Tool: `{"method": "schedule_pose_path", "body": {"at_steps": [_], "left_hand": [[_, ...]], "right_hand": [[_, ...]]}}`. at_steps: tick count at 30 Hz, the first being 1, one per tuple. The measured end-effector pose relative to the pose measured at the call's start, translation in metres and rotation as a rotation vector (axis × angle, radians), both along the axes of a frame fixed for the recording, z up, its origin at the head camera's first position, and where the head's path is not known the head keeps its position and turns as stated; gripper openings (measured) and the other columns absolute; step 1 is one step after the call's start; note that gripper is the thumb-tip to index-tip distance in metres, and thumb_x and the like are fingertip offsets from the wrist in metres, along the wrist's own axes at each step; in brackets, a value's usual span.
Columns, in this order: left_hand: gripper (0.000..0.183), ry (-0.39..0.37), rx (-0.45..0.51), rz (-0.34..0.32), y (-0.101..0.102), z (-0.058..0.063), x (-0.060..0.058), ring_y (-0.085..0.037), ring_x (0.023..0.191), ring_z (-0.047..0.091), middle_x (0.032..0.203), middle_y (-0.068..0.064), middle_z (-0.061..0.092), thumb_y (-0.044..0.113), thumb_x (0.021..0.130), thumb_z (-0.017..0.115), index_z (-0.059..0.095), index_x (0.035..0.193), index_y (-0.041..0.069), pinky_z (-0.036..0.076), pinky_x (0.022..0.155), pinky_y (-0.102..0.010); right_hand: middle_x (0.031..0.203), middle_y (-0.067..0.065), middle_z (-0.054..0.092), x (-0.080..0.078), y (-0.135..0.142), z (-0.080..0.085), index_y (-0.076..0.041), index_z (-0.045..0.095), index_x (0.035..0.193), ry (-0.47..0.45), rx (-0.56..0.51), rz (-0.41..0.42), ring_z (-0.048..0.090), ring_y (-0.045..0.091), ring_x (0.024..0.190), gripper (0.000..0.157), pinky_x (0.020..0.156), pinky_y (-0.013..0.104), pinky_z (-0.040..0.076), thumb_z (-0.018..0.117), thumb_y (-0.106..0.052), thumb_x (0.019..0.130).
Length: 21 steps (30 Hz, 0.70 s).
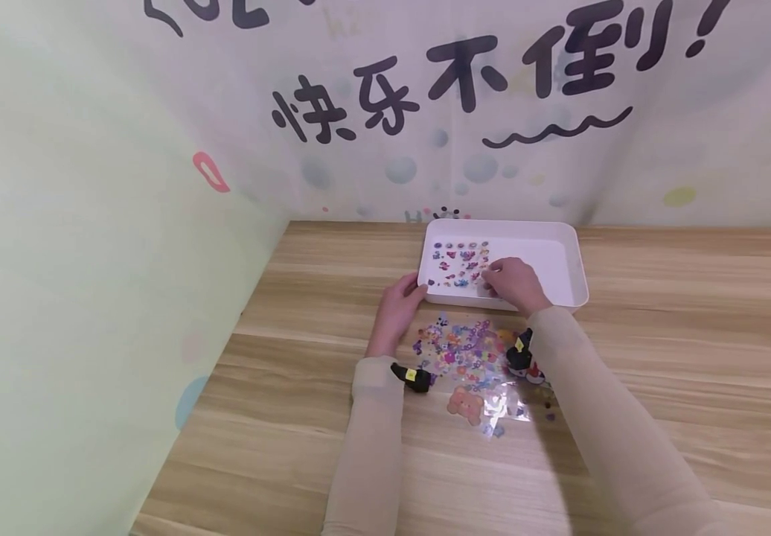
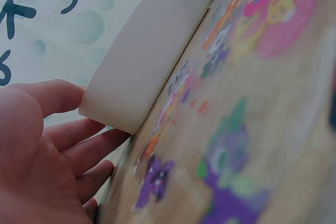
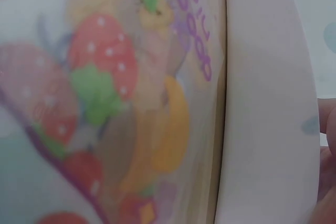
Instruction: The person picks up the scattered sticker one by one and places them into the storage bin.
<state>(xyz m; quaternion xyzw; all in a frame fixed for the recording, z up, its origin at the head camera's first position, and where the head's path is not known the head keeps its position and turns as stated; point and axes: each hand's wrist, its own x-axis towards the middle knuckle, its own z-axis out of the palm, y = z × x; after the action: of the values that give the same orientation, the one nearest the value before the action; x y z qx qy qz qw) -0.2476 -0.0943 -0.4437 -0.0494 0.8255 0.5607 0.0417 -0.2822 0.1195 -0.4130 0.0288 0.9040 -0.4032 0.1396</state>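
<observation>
A white rectangular tray (image 1: 562,260) stands near the back of the wooden table. Rows of small colourful stickers (image 1: 461,255) lie spread over its left half. My left hand (image 1: 399,305) holds the tray's front left corner. In the left wrist view the thumb rests at the rim, the fingers (image 2: 89,140) against the outside below. My right hand (image 1: 516,283) reaches over the front wall into the tray, bent fingertips low beside the right edge of the rows. Whether a sticker is between them is too small to tell. The tray wall (image 3: 268,103) hides most of that hand in the right wrist view.
In front of the tray lies a loose pile of transparent and coloured stickers (image 1: 466,346), with strawberry stickers (image 3: 102,59) under my right wrist. Closer to me are a pink bear sticker (image 1: 466,404) and shiny clear film (image 1: 509,402). A printed cloth (image 1: 385,171) hangs behind the table.
</observation>
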Motion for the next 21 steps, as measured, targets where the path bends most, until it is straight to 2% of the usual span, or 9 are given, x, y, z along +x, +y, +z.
{"method": "schedule_pose_path", "body": {"at_steps": [21], "left_hand": [[0.044,-0.012,-0.013,0.009,-0.0003,-0.0011,-0.0012,-0.011,0.119,0.042,0.130,0.006,0.048,0.037,0.088,0.052,0.047,0.129,0.026,0.033,0.099,-0.033]], "right_hand": [[0.093,0.013,0.060,0.0013,0.0012,-0.0002,0.001,0.048,0.123,0.033,0.075,0.005,0.052,0.024,0.081,0.042,0.076,0.036,0.044,0.048,-0.025,0.090]]}}
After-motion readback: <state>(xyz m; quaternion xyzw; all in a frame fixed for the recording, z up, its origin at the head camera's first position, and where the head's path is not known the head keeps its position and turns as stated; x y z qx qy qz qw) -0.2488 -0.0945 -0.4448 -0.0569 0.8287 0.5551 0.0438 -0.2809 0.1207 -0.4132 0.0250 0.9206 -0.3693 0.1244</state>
